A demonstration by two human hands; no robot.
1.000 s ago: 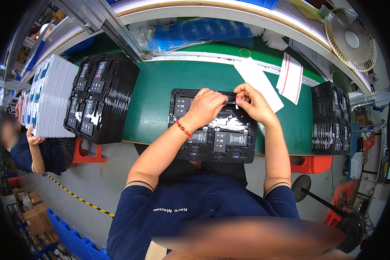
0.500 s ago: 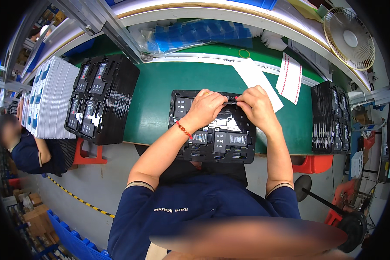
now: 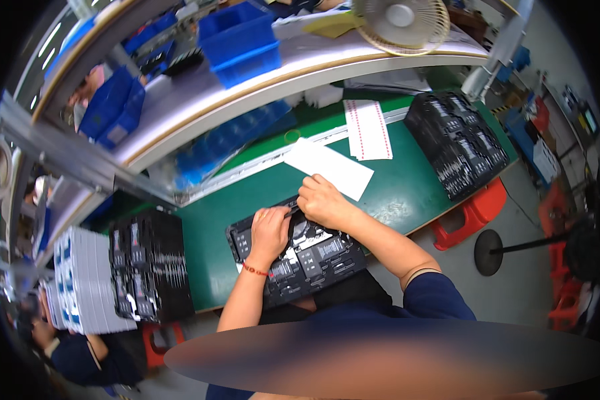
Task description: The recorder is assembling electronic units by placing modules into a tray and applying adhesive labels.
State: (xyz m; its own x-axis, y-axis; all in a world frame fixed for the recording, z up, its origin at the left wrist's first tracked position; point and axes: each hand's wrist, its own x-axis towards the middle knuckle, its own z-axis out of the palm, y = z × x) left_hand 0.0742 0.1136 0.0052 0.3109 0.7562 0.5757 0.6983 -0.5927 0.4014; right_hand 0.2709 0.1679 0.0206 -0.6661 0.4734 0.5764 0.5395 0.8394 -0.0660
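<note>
A black plastic tray (image 3: 233, 239) lies at the near edge of the green table (image 3: 207, 247), tilted in view. Several flat black battery packs (image 3: 331, 249) with printed labels sit in its compartments. My left hand (image 3: 270, 230) rests over the tray's far side, fingers bent and closed at the tips. Beside it my right hand (image 3: 321, 202) pinches with thumb and fingers at the far rim. The fingertips nearly meet, and whatever they hold between them is hidden. Just beyond my right hand lies a blank white sheet (image 3: 337, 172).
A label sheet with red dotted lines (image 3: 369, 130) lies farther back. Black tray stacks stand left (image 3: 163, 267) and right (image 3: 457, 143), with a white stack (image 3: 100, 280) at far left. Above runs a shelf with blue bins (image 3: 243, 40) and a fan (image 3: 403, 20). A red stool (image 3: 473, 213) stands below.
The whole view has swung toward the right, so the tray and table now look slanted. Both hands stay at the tray's far side, and the fingertips have come closer together.
</note>
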